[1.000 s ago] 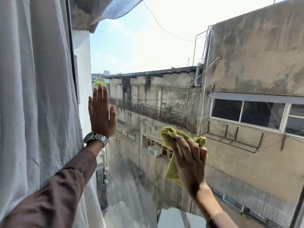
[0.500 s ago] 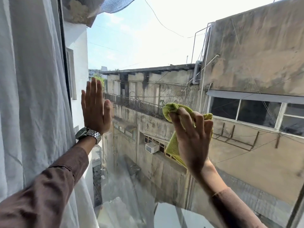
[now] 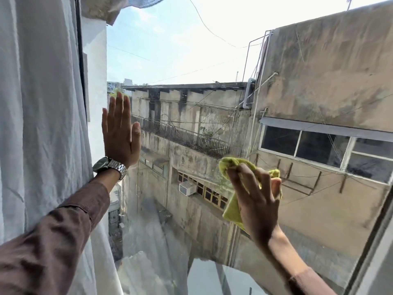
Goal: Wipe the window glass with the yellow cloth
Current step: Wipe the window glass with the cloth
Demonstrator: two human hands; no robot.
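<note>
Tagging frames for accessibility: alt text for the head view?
Right hand presses a yellow cloth against the window glass; left hand, wearing a wristwatch, lies flat on the pane beside a white curtain.

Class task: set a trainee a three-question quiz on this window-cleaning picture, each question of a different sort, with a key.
1. True or false: the left hand lies flat and open on the window glass, holding nothing.
2. Which hand presses the yellow cloth to the glass? A) the left hand B) the right hand C) both hands
3. Fill in: on the left wrist sits a metal-banded ____.

Key
1. True.
2. B; the cloth shows above and to the left of that hand.
3. Wristwatch, just above the brown sleeve and beside the white curtain.
</note>
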